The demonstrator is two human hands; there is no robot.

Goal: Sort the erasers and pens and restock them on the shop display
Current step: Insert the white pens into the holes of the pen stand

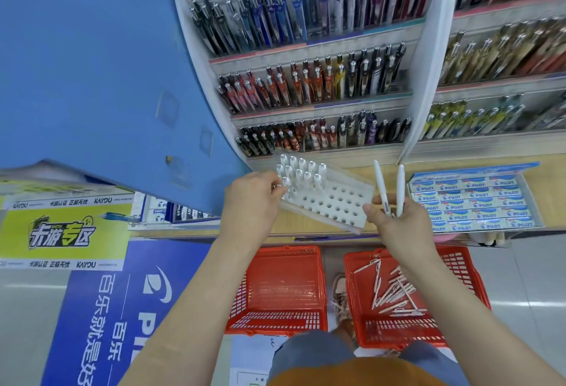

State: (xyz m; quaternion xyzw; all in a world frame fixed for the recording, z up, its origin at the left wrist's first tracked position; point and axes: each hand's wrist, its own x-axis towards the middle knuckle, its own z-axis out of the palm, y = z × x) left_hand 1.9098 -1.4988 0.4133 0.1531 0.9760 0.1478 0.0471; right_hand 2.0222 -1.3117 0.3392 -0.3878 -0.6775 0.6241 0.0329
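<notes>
A white pen holder tray (pixel 333 199) with rows of holes rests tilted on the wooden counter; several white pens (pixel 301 169) stand in its far left holes. My left hand (pixel 255 199) pinches a pen at the tray's left edge. To the right of the tray, my right hand (pixel 395 222) holds two white pens (pixel 390 189) upright. A box of blue-and-white Pilot erasers (pixel 477 202) lies on the counter at the right. On the floor, the right red basket (pixel 459 266) holds several loose white pens (pixel 395 293); the left red basket (pixel 281 290) looks empty.
Shelves of packed pens (pixel 306 88) rise behind the counter, with more at the right (pixel 502 49). A blue panel (pixel 92 79) stands at the left, over boxes of erasers (pixel 171 211). A foot in a shoe (pixel 341 300) stands between the baskets.
</notes>
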